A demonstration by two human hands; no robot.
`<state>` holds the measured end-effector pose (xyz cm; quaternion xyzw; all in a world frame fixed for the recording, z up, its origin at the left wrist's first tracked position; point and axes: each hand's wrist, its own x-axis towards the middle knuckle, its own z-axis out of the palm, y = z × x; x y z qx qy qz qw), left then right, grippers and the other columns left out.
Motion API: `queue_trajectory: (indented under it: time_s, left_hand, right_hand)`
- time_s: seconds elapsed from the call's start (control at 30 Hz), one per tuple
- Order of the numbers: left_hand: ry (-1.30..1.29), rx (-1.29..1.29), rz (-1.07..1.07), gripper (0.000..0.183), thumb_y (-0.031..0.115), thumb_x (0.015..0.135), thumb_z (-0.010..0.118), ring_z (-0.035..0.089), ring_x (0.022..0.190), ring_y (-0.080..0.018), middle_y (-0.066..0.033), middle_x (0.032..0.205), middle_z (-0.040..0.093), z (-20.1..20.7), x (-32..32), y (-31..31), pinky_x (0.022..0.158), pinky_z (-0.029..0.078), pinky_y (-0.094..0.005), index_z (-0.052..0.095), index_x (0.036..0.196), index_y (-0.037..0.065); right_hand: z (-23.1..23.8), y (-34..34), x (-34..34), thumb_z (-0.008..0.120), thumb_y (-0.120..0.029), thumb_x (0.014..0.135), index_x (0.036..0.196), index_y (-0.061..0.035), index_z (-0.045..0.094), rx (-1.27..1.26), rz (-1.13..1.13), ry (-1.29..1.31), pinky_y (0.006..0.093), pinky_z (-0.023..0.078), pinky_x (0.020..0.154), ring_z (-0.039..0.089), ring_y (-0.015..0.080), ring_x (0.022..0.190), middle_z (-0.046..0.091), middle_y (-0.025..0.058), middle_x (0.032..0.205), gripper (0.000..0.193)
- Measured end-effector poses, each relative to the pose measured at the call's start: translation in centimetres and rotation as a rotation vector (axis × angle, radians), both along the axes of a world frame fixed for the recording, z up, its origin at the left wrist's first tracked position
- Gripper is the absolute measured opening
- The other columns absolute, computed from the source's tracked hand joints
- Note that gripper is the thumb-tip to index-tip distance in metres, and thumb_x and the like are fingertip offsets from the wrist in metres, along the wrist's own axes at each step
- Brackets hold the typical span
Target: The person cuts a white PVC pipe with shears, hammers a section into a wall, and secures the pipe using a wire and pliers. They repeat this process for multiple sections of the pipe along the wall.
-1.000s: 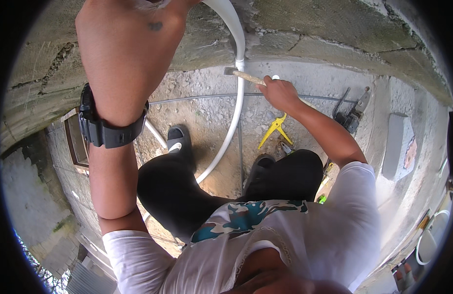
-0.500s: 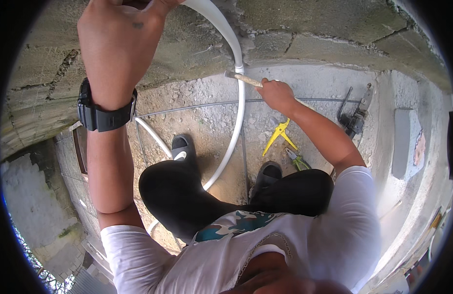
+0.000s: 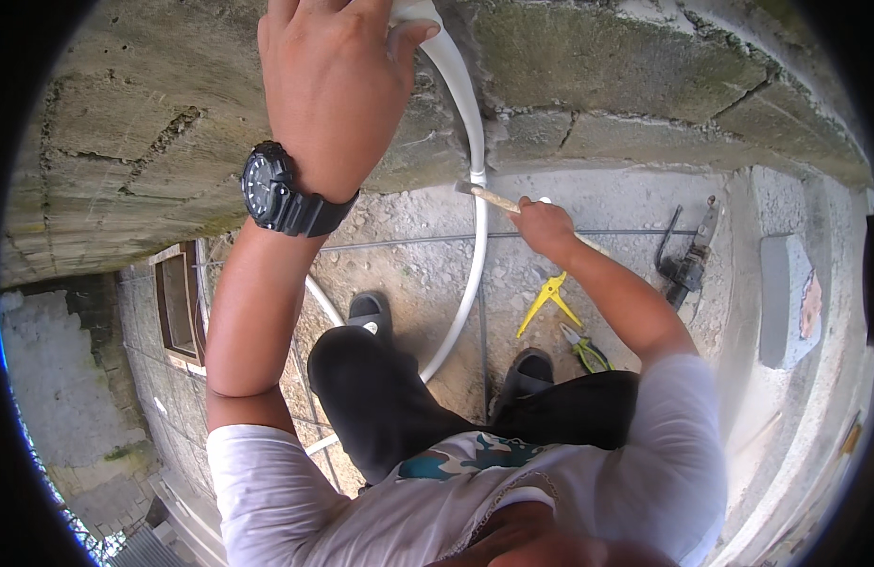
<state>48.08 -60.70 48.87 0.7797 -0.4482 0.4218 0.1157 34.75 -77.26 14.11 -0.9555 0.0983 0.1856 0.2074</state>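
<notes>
My left hand (image 3: 337,85), below a black wristwatch, is at the top of the view. Its thumb lies over a white plastic pipe (image 3: 463,90) and the hand is closed on it; the other fingertips are cut off by the upper edge. From there the pipe curves down past a coupling at the wall's foot and loops toward my legs. My right hand (image 3: 545,230) grips a hammer (image 3: 496,198) by its light wooden handle. The hammer's head overlaps the pipe's edge just below the coupling; whether they touch I cannot tell.
Yellow pipe cutters (image 3: 547,300) and green-handled pliers (image 3: 585,350) lie on the rubbly ground by my right foot. A dark power tool (image 3: 684,265) lies farther right. A thin grey rod (image 3: 399,243) crosses the ground. A rough concrete wall (image 3: 607,85) rises ahead; a grey block (image 3: 785,302) stands right.
My left hand has shifted right, and its thumb now shows over the pipe. The whole view has moved, placing the wall's foot lower. My right hand still holds the hammer beside the pipe.
</notes>
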Motion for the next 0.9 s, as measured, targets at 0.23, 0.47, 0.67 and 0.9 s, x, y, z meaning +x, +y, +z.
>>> queue_trajectory:
  time_s: [0.23, 0.47, 0.67, 0.9]
  left_hand:
    - [-0.045, 0.080, 0.109, 0.046, 0.017, 0.075, 0.082, 0.052, 0.101, -0.0341, -0.0116, 0.107, 0.060, 0.4, 0.3, -0.5, 0.088, 0.043, -0.0451, 0.069, 0.118, 0.007]
    - [-0.084, 0.147, 0.234, 0.041, 0.026, 0.080, 0.078, 0.053, 0.098, -0.0322, -0.0109, 0.101, 0.059, 0.5, 0.5, -1.6, 0.082, 0.041, -0.0447, 0.070, 0.117, 0.009]
    - [-0.103, 0.165, 0.199, 0.044, 0.031, 0.079, 0.078, 0.056, 0.093, -0.0271, -0.0052, 0.091, 0.062, 0.8, 0.8, -1.4, 0.082, 0.042, -0.0410, 0.071, 0.117, 0.009]
    - [-0.060, 0.253, 0.157, 0.036, 0.030, 0.084, 0.074, 0.056, 0.092, -0.0255, -0.0048, 0.089, 0.062, 2.0, 1.2, -1.1, 0.084, 0.043, -0.0398, 0.071, 0.111, 0.007]
  right_hand:
    - [0.2, 0.7, -0.5, 0.048, -0.042, 0.107, 0.117, -0.0049, 0.061, 0.024, -0.062, 0.032, 0.0481, 0.058, 0.080, 0.073, 0.0351, 0.091, 0.074, 0.0151, 0.094, 0.040]
    - [-0.8, 0.5, -1.2, 0.050, -0.044, 0.105, 0.116, -0.0040, 0.061, 0.030, -0.100, 0.012, 0.0495, 0.057, 0.081, 0.073, 0.0374, 0.091, 0.074, 0.0167, 0.094, 0.043]
    - [-0.7, 0.6, -1.3, 0.050, -0.044, 0.105, 0.114, -0.0039, 0.061, 0.031, -0.101, -0.010, 0.0502, 0.057, 0.081, 0.073, 0.0376, 0.090, 0.074, 0.0173, 0.093, 0.043]
    - [0.4, 1.0, -0.9, 0.050, -0.044, 0.105, 0.114, -0.0034, 0.063, 0.033, -0.084, -0.014, 0.0512, 0.057, 0.082, 0.072, 0.0392, 0.092, 0.074, 0.0191, 0.094, 0.043]
